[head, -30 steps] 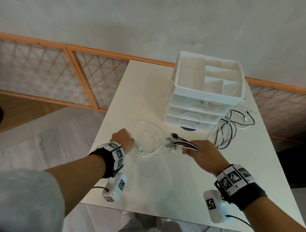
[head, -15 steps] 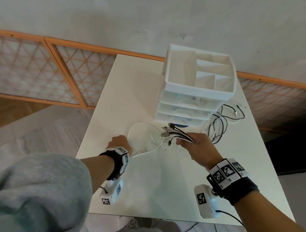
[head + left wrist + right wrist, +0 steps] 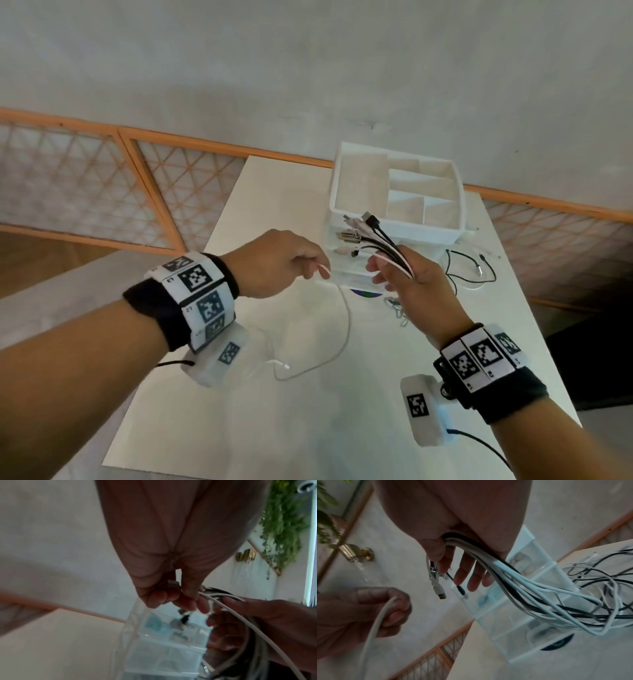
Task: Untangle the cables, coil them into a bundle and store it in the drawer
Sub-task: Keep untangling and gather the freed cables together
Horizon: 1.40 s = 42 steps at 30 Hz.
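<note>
My right hand (image 3: 400, 274) is raised above the table and grips a bundle of black and white cables (image 3: 387, 251) (image 3: 513, 574); their plugs fan out up and left, in front of the drawer unit (image 3: 397, 195). My left hand (image 3: 291, 263) (image 3: 171, 597) is lifted beside it and pinches one end of a white cable (image 3: 344, 322) (image 3: 376, 622). That cable hangs down to the table (image 3: 274, 428) and loops back. The bundle's tails trail in loops (image 3: 469, 270) on the table right of the drawers. All drawers look closed.
The white drawer unit has a divided open tray on top and stands at the table's back. A dark round sticker (image 3: 364, 294) lies at its foot. A lattice screen with an orange frame (image 3: 137, 185) runs behind the table, floor to the left.
Both hands rose off the table. The right lifted the cable bundle up in front of the drawers. The left picked up the white cable's end and raised it near the right hand.
</note>
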Motion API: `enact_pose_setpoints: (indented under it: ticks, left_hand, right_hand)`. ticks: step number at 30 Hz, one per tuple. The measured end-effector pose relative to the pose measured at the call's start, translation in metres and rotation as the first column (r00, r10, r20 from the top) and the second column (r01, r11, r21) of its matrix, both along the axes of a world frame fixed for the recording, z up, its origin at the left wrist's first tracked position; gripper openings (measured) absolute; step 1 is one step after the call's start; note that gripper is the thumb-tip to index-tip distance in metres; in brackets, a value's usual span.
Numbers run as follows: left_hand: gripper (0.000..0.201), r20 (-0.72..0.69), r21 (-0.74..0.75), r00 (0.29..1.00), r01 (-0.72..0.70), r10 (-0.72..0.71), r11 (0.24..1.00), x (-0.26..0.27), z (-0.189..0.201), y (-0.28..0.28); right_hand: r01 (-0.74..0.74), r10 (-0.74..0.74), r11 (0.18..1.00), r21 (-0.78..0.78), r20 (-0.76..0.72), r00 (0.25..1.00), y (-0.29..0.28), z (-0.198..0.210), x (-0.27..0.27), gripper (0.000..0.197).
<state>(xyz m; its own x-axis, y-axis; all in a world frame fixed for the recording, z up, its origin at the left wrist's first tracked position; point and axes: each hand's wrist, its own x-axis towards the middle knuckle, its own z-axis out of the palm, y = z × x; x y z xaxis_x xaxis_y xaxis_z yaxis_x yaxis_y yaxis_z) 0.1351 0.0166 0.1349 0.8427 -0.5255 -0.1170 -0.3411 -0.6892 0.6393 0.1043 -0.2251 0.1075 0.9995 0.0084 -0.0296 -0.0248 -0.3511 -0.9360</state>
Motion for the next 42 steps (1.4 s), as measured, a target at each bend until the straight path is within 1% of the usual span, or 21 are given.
enact_pose_setpoints:
  ticks: [4,7,8,9,12,13,14,16,18,20,21,22,23,25,27,29,31,33,37,39,42]
  left_hand:
    - [0.019,-0.011,-0.195,0.993,-0.114,0.114,0.974,-0.015,-0.009,-0.037]
    - [0.012,-0.082,-0.340,0.951,-0.307,0.297,0.889,-0.020,-0.022,-0.050]
    - [0.010,-0.097,-0.333,0.933,-0.358,0.346,0.872,-0.020,-0.027,-0.050]
    - [0.011,-0.098,-0.260,0.922,-0.386,0.374,0.885,-0.020,-0.030,-0.049]
    - [0.027,-0.104,0.036,0.908,-0.404,0.405,0.914,-0.018,-0.039,-0.037]
    - [0.030,-0.069,0.039,0.893,-0.443,0.445,0.896,-0.016,-0.037,-0.033]
    - [0.031,0.003,-0.021,0.873,-0.487,0.487,0.873,-0.013,-0.030,-0.031]
    - [0.029,0.111,-0.261,0.840,-0.490,0.531,0.832,-0.012,-0.005,-0.034]
    - [0.031,0.093,-0.357,0.915,-0.338,0.393,0.871,-0.017,0.023,-0.053]
    - [0.038,0.052,-0.250,0.986,-0.142,0.160,0.958,-0.027,0.037,-0.080]
    - [0.040,0.019,-0.208,0.996,-0.084,0.090,0.975,-0.032,0.035,-0.092]
    - [0.045,-0.009,-0.192,0.997,-0.077,0.077,0.978,-0.036,0.030,-0.101]
    - [0.049,-0.025,-0.200,0.993,-0.117,0.114,0.973,-0.038,0.023,-0.107]
    - [0.058,-0.008,-0.147,0.977,-0.211,0.212,0.966,-0.037,0.010,-0.113]
    - [0.074,0.027,-0.038,0.968,-0.248,0.249,0.968,-0.034,0.005,-0.115]
    - [0.081,0.034,-0.026,0.956,-0.290,0.291,0.957,-0.032,0.013,-0.114]
    - [0.080,0.037,-0.107,0.942,-0.328,0.333,0.939,-0.026,0.029,-0.110]
    - [0.072,-0.016,-0.245,0.919,-0.386,0.394,0.890,-0.020,0.043,-0.101]
    - [0.059,-0.136,-0.411,0.844,-0.525,0.519,0.746,-0.009,0.052,-0.076]
    - [0.055,-0.200,-0.439,0.823,-0.560,0.531,0.702,-0.007,0.050,-0.064]
    - [0.053,-0.226,-0.431,0.814,-0.576,0.535,0.695,-0.006,0.041,-0.061]
  right_hand:
    - [-0.151,0.155,0.984,0.097,-0.038,0.987,0.012,0.020,-0.008,0.017]
    - [-0.149,0.156,0.984,0.097,-0.070,0.985,0.010,0.021,-0.012,0.023]
    - [-0.136,0.144,0.986,0.096,-0.085,0.986,0.007,0.019,-0.012,0.023]
    - [-0.131,0.137,0.989,0.075,-0.095,0.986,0.002,0.017,-0.012,0.022]
    - [-0.174,0.168,0.983,-0.065,-0.088,0.982,-0.014,0.016,-0.014,0.014]
    - [-0.203,0.195,0.974,-0.097,-0.078,0.978,-0.018,0.017,-0.015,0.012]
    - [-0.231,0.223,0.965,-0.123,-0.075,0.972,-0.021,0.018,-0.016,0.011]
    - [-0.281,0.267,0.946,-0.164,-0.102,0.958,-0.023,0.019,-0.016,0.011]
    - [-0.328,0.313,0.911,-0.248,-0.101,0.944,-0.018,0.022,-0.017,0.022]
    - [-0.371,0.381,0.871,-0.322,-0.033,0.924,-0.009,0.030,-0.018,0.036]
    - [-0.375,0.413,0.857,-0.352,0.034,0.910,-0.004,0.034,-0.019,0.041]
    - [-0.368,0.433,0.849,-0.379,0.100,0.896,-0.001,0.036,-0.019,0.040]
    - [-0.345,0.432,0.849,-0.400,0.149,0.890,-0.001,0.037,-0.018,0.030]
    - [-0.248,0.351,0.873,-0.420,0.186,0.918,-0.008,0.031,-0.015,0.016]
    - [-0.119,0.219,0.897,-0.426,0.194,0.956,-0.023,0.010,-0.011,0.020]
    - [0.039,0.066,0.890,-0.455,0.213,0.975,-0.041,-0.018,-0.008,0.023]
    - [0.155,-0.086,0.838,-0.523,0.153,0.984,-0.059,-0.053,-0.008,0.028]
    - [0.201,-0.238,0.787,-0.584,0.014,0.971,-0.073,-0.083,-0.012,0.040]
    - [0.210,-0.481,0.682,-0.700,-0.213,0.851,-0.104,-0.111,-0.026,0.049]
    - [0.128,-0.448,0.743,-0.657,-0.347,0.824,-0.117,-0.112,-0.029,0.034]
    - [-0.050,-0.203,0.858,-0.511,-0.427,0.881,-0.119,-0.106,-0.029,0.022]
